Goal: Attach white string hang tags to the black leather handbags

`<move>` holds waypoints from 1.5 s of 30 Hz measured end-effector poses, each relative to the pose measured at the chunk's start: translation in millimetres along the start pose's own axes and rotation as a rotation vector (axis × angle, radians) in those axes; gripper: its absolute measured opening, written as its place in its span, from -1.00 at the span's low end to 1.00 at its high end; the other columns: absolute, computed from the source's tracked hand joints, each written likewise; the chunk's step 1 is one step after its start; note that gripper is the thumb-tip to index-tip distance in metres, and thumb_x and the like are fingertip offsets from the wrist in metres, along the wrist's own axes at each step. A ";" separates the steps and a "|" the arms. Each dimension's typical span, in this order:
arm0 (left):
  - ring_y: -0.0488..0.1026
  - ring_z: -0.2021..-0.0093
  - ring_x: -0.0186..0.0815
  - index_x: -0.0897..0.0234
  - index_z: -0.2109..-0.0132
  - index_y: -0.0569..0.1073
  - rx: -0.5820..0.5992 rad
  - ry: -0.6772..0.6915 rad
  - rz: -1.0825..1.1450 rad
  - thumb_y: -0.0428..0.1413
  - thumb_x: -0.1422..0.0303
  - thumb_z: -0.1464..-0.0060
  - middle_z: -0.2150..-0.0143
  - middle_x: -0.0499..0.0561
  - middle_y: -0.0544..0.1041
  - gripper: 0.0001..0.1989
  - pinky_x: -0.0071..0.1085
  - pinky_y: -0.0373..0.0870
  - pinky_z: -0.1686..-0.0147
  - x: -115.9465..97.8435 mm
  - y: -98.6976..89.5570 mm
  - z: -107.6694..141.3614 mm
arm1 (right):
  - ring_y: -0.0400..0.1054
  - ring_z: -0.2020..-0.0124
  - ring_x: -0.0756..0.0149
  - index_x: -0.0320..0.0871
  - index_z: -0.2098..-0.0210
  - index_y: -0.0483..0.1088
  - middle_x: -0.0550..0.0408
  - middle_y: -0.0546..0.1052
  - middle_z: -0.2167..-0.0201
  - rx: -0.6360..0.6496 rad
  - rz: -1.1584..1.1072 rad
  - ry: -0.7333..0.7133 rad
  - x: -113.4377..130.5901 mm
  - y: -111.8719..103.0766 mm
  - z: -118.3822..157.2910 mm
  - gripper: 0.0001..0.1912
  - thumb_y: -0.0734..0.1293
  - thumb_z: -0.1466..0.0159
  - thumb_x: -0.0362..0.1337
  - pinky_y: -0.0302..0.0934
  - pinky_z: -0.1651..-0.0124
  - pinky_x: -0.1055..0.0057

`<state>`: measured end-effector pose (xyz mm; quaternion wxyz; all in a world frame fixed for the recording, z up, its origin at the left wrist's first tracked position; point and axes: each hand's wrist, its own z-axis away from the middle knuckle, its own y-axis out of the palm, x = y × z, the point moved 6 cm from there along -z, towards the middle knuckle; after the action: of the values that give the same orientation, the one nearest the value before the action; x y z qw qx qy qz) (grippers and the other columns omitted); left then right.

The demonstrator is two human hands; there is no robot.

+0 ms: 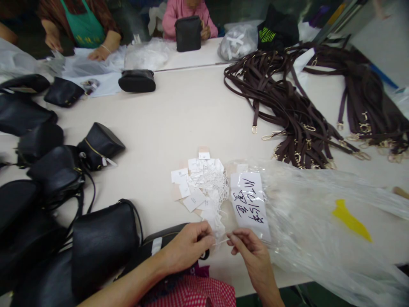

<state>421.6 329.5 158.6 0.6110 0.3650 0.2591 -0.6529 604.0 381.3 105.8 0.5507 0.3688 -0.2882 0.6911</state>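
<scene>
Close to the table's near edge, my left hand (191,245) pinches one end of a thin white string (221,242). The string's other end is between the thumb and fingers of my right hand (251,253). Just beyond my hands lies a loose pile of small paper hang tags (194,199) with white strings (217,181). A black bag (166,233) with a zip lies partly under my left forearm. Right of the tags is a white paper (249,200) with black handwriting, apparently inside clear plastic.
Several black handbags (104,238) crowd the left side. Dark brown straps (281,98) with gold clasps are heaped at the back right. Clear plastic sheeting (306,213) covers the right front. Across the table, a person in pink (174,17) holds a black bag (188,34); another wears a green apron (81,25).
</scene>
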 end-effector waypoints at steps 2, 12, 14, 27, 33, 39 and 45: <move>0.27 0.44 -0.40 0.26 0.34 0.32 0.007 -0.001 -0.035 0.00 0.34 -0.11 0.47 -0.14 0.32 -0.90 -0.48 0.17 0.43 -0.7 0.1 0.1 | 0.48 0.49 0.21 -0.12 0.35 0.47 0.06 0.61 0.51 0.001 -0.083 0.057 -3.6 4.4 2.1 -0.55 0.60 0.10 -0.02 0.32 0.54 0.42; 0.27 0.53 -0.45 0.30 0.35 0.41 -0.042 -0.003 0.235 0.05 0.40 0.06 0.52 -0.13 0.41 -0.91 -0.49 0.21 0.47 7.6 0.2 -2.4 | 0.54 0.41 0.19 -0.09 0.14 0.52 0.00 0.66 0.36 0.107 -0.305 0.271 -9.8 37.4 19.8 -0.41 0.64 0.15 -0.10 0.43 0.36 0.30; 0.28 0.56 -0.47 0.32 0.37 0.43 -0.066 -0.023 0.332 0.11 0.38 0.12 0.50 -0.11 0.47 -0.88 -0.50 0.20 0.51 10.3 -0.9 -4.0 | 0.52 0.43 0.21 -0.09 0.16 0.52 0.01 0.65 0.39 0.073 -0.295 0.248 -11.1 35.9 20.4 -0.41 0.64 0.16 -0.09 0.42 0.38 0.31; 0.31 0.50 -0.42 0.30 0.36 0.41 -0.174 0.016 -0.009 0.01 0.41 -0.01 0.52 -0.11 0.43 -0.90 -0.51 0.16 0.50 7.9 -3.4 -0.3 | 0.49 0.47 0.24 -0.09 0.19 0.43 0.14 0.59 0.51 0.102 -0.247 0.102 -0.5 43.4 18.8 -0.50 0.60 0.06 -0.12 0.42 0.43 0.35; 0.25 0.52 -0.43 0.29 0.38 0.39 -0.174 0.025 -0.108 0.00 0.43 0.01 0.54 -0.14 0.37 -0.91 -0.51 0.11 0.52 2.0 -1.4 -0.1 | 0.50 0.46 0.22 -0.08 0.24 0.43 0.14 0.59 0.51 0.076 -0.236 0.092 -1.4 40.6 19.9 -0.52 0.61 0.08 -0.10 0.43 0.45 0.34; 0.21 0.53 -0.44 0.29 0.40 0.39 -0.156 0.038 -0.177 -0.03 0.48 0.06 0.55 -0.15 0.34 -0.90 -0.51 0.09 0.51 -2.4 -0.6 -0.1 | 0.49 0.51 0.25 -0.09 0.32 0.42 0.11 0.62 0.50 0.087 -0.212 0.100 -3.7 37.3 19.6 -0.56 0.61 0.08 -0.08 0.45 0.42 0.32; 0.26 0.52 -0.42 0.28 0.39 0.38 -0.182 0.030 -0.154 -0.04 0.47 0.04 0.54 -0.14 0.37 -0.89 -0.51 0.12 0.51 -1.3 -1.6 -0.5 | 0.50 0.50 0.25 -0.09 0.33 0.42 0.11 0.62 0.50 0.093 -0.187 0.092 -2.1 35.9 19.8 -0.56 0.61 0.08 -0.07 0.46 0.40 0.32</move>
<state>420.1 330.9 159.1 0.5855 0.2969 0.3539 -0.6662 573.1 356.1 115.5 0.6080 0.3869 -0.1945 0.6654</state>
